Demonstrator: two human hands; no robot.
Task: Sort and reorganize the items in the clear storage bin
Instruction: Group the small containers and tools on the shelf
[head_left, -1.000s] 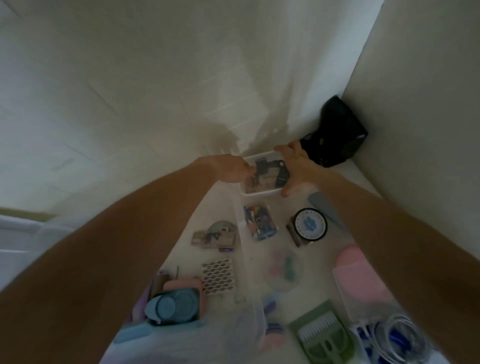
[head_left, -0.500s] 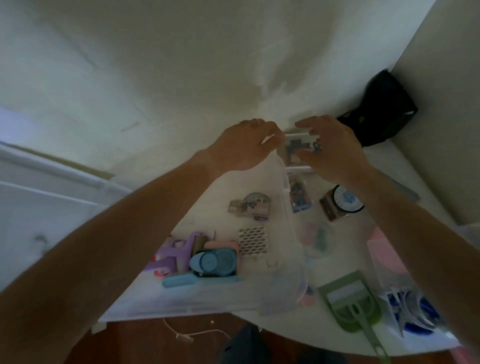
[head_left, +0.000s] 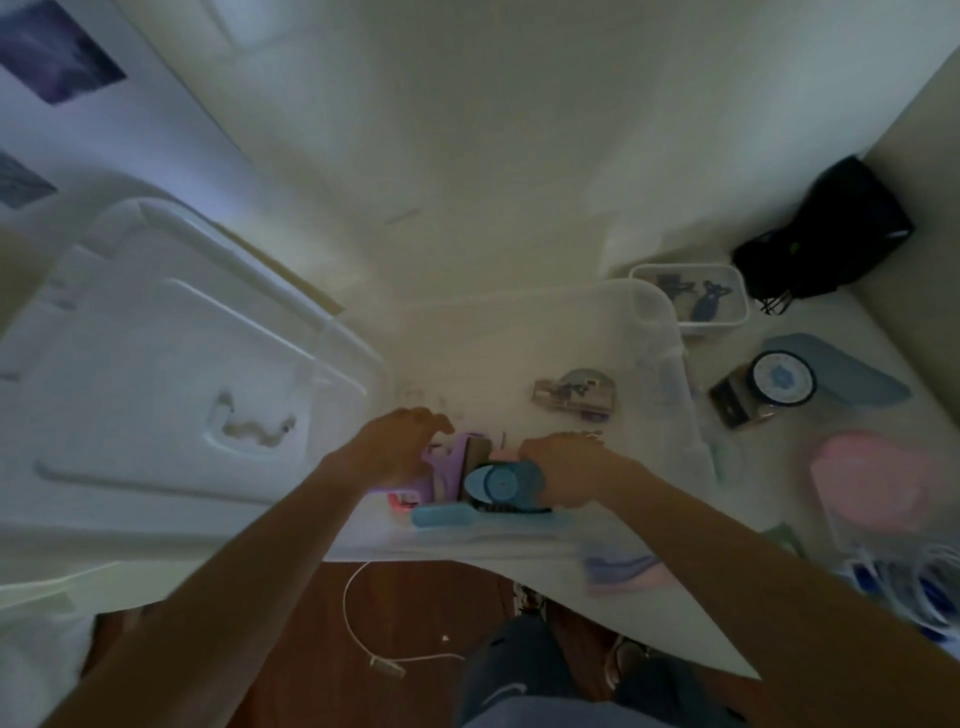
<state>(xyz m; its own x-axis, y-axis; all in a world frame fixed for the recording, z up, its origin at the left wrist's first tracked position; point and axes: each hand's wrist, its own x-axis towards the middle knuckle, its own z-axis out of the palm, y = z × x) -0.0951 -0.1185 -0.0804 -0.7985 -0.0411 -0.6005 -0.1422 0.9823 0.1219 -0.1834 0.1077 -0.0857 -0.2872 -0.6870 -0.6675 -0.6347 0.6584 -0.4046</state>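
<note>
The clear storage bin (head_left: 652, 306) lies on the white table. At its near end sit a purple tool (head_left: 452, 465), a round blue device (head_left: 501, 483) and a light blue bar (head_left: 441, 517). My left hand (head_left: 395, 452) curls over the purple tool's left side. On the other side, my right hand (head_left: 566, 473) curls against the right edge of the blue device. A tape dispenser (head_left: 574, 397) lies farther back in the bin. A small clear box (head_left: 691, 299) with dark clips stands on the table just behind the bin's far right corner.
The bin's white lid (head_left: 156, 364) lies to the left. Right of the bin are a round tin (head_left: 782, 382), a pink case (head_left: 872, 486), coiled cables (head_left: 904, 587) and a black pouch (head_left: 831, 234) in the corner. A white cable (head_left: 358, 618) lies on the wood floor.
Both hands have let go of the small clear box, which now stands behind the bin. They came back towards me into the bin's near end, onto the purple and blue items.
</note>
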